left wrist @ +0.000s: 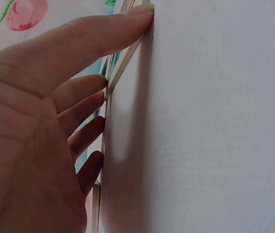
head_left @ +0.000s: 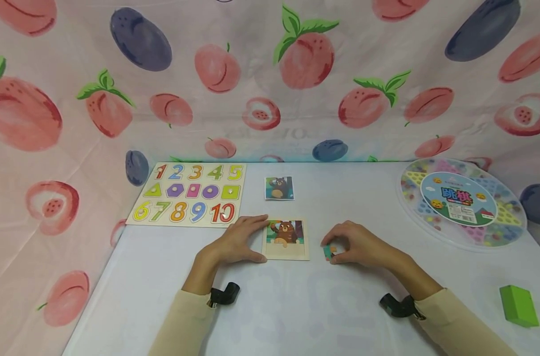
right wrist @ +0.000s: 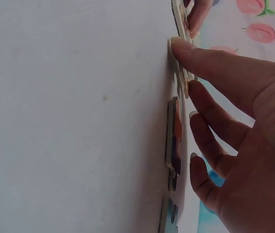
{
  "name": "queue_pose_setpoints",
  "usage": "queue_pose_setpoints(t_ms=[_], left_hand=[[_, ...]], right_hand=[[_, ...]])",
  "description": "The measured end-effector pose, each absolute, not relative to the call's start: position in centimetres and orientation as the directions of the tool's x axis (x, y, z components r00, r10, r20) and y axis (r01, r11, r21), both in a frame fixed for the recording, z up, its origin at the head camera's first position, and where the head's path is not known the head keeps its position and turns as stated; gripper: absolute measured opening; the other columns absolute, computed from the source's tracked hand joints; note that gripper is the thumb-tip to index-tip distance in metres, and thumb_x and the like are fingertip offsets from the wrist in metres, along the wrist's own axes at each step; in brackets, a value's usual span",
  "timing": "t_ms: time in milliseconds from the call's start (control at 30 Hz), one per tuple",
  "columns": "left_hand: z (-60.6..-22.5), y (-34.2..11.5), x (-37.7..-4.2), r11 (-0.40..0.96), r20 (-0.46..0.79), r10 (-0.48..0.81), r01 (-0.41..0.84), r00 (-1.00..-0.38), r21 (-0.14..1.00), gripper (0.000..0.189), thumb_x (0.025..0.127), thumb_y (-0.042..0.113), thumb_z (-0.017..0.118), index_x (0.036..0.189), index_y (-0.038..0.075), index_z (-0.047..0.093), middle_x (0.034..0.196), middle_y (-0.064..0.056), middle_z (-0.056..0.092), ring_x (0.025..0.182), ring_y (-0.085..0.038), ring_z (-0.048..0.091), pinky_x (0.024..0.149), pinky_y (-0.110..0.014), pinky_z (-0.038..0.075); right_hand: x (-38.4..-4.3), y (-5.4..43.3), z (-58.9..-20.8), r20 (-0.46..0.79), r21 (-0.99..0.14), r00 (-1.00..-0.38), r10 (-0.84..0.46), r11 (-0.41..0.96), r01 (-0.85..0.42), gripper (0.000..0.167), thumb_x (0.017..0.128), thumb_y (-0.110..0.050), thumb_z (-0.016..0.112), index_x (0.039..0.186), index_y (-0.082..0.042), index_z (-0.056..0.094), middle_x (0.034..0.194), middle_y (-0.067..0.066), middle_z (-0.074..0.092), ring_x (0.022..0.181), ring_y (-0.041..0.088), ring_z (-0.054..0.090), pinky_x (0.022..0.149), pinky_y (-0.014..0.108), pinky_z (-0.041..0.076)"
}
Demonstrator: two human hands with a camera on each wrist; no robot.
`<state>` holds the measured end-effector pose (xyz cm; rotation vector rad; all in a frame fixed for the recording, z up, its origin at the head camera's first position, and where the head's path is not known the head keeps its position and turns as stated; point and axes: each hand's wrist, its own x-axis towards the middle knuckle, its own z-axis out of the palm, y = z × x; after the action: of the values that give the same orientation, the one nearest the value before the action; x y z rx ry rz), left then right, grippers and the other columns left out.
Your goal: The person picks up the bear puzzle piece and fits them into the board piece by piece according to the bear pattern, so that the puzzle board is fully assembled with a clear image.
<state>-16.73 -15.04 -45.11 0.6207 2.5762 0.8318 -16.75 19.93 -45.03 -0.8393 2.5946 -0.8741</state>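
Note:
A square wooden puzzle board (head_left: 286, 251) with a brown bear picture lies in the middle, its lower strip bare wood. My left hand (head_left: 235, 242) rests at its left side, thumb at the near corner and forefinger at the far one; in the left wrist view the thumb (left wrist: 139, 19) touches the board's edge. To the right of the board, my right hand (head_left: 359, 243) pinches a small teal and orange puzzle piece (head_left: 327, 252) between thumb and forefinger. In the right wrist view an orange and dark piece (right wrist: 174, 136) and a bluish piece (right wrist: 166, 216) lie below the fingers.
A bear picture card (head_left: 279, 188) lies beyond the board. The number and shape board (head_left: 185, 195) is at the back left. A round Chinese checkers set (head_left: 461, 202) stands back right, and a green block (head_left: 518, 305) sits near the right edge. Fruit-patterned cloth (head_left: 261, 64) hangs behind.

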Motion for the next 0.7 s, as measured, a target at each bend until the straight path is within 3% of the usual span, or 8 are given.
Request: queue_pose_setpoints(t_ms=[233, 467, 700], left_hand=[[-45.0, -15.1, -16.9, 0.739, -0.207, 0.522, 0.317, -0.828, 0.595, 0.089, 0.079, 0.036, 0.085, 0.156, 0.018, 0.043, 0.169, 0.003, 0.031, 0.155, -0.028, 0.029, 0.126, -0.056, 0.028], [-45.0, -15.0, -16.8, 0.741, -0.217, 0.517, 0.307, -0.828, 0.597, 0.089, 0.080, 0.036, 0.085, 0.156, 0.019, 0.043, 0.170, 0.003, 0.030, 0.156, -0.027, 0.027, 0.127, -0.056, 0.027], [-44.9, -14.9, -16.7, 0.746, -0.224, 0.507, 0.294, -0.832, 0.597, 0.089, 0.079, 0.035, 0.086, 0.156, 0.019, 0.044, 0.169, 0.004, 0.032, 0.156, -0.027, 0.028, 0.127, -0.057, 0.027]], right_hand=[[-16.9, 19.6, -44.7, -0.037, -0.658, -0.789, -0.613, 0.609, -0.442, 0.033, 0.080, -0.021, 0.087, 0.110, -0.018, 0.074, 0.111, -0.006, 0.074, 0.104, 0.016, 0.065, 0.093, 0.033, 0.054], [-17.1, 19.2, -44.5, -0.019, -0.683, -0.797, -0.604, 0.590, -0.431, 0.031, 0.081, -0.022, 0.087, 0.109, -0.017, 0.073, 0.107, -0.004, 0.074, 0.093, 0.011, 0.065, 0.082, 0.026, 0.057], [-17.2, 18.6, -44.3, -0.021, -0.692, -0.819, -0.573, 0.599, -0.402, 0.030, 0.083, -0.020, 0.085, 0.111, -0.015, 0.075, 0.111, -0.002, 0.077, 0.096, 0.012, 0.069, 0.086, 0.029, 0.060]])
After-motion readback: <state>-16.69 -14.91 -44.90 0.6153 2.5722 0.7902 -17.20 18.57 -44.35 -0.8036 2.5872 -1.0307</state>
